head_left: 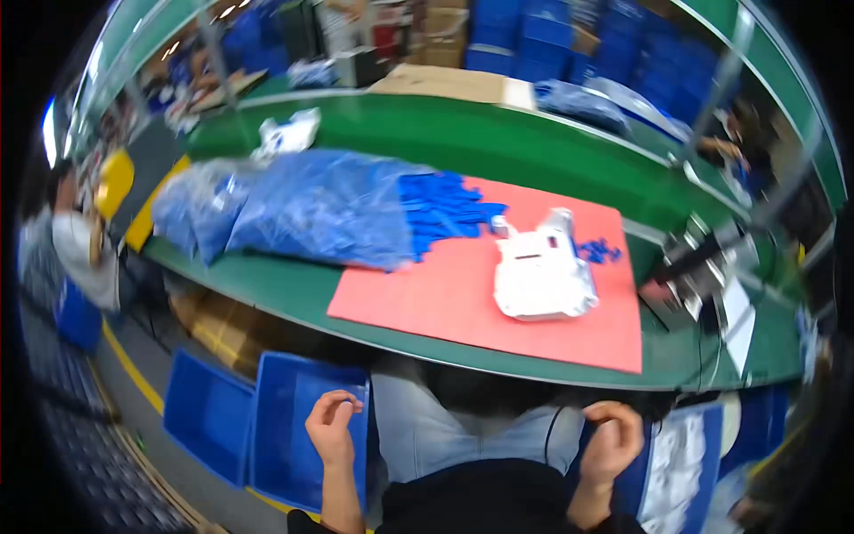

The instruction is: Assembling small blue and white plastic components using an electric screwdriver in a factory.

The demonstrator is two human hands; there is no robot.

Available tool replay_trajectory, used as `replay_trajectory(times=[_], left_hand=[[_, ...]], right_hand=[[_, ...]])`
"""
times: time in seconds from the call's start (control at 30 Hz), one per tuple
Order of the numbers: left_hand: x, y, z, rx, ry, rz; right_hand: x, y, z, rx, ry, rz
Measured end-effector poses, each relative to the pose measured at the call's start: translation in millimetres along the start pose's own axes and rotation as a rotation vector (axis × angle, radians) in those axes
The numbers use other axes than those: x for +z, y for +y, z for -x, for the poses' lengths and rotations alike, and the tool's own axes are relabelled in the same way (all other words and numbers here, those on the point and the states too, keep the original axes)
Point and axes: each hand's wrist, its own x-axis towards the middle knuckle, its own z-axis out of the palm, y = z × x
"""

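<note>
My left hand hovers over a blue bin beside my left thigh, fingers loosely bent and nothing visible in them. Above my right thigh, my right hand is half curled, also with nothing seen in it. Both hands are off the table. In front of me a white moulded plastic part lies on a pink mat. Small blue pieces are scattered at its right side. A large clear bag lies on its side, with many blue strip-like pieces spilling from its mouth onto the mat.
The green table has a raised back panel. A white wrapped item lies behind the bag. A dark metal device stands at right. Another blue bin sits left; a right-hand bin holds white parts. Another person is at far left.
</note>
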Motion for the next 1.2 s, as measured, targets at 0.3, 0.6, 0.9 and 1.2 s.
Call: replay_trajectory(times=[0.3, 0.6, 0.9, 1.2], left_hand=[[171, 43, 45, -0.181, -0.772, 0.236], [218, 9, 70, -0.732, -0.975, 0.401], [258, 13, 75, -0.823, -1.173, 0.224], [249, 11, -22, 0.941, -0.691, -1.107]], right_hand=[[-116, -17, -61, -0.28, 0.694, -0.447], [-32, -11, -61, -0.344, -0.432, 0.129], [-61, 0, -78, -0.195, -0.428, 0.175], [-109, 48, -46, 0.132, 0.014, 0.113]])
